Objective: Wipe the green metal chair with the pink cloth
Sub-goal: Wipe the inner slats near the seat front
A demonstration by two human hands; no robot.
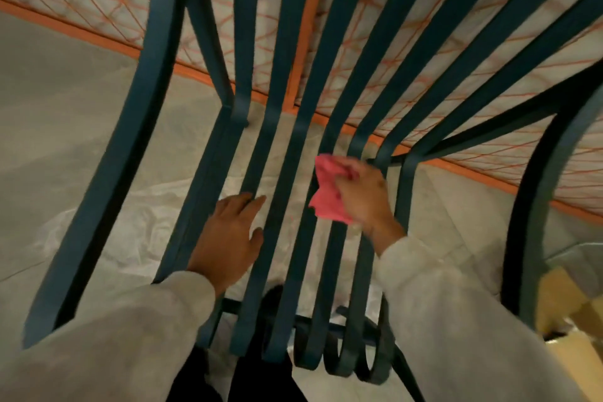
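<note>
Two hands | left hand (pixel 228 238) fingers spread on chair (pixel 287 173) | right hand (pixel 365 196) fingers pinching cloth (pixel 326 192)

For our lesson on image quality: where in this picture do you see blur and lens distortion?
Head view: the right hand and pink cloth are smeared by motion blur; the left hand is sharper; the green chair slats bow outward, a wide-angle effect; lighting is dim and warm.

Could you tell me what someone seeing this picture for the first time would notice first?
The eye goes first to the pink cloth, bunched in the right hand against the slats at centre right. Around it the green metal chair fills the view, its curved slats fanning from top to bottom. The left hand rests open on the slats at lower centre, and orange lines cross the pale floor behind.
</note>
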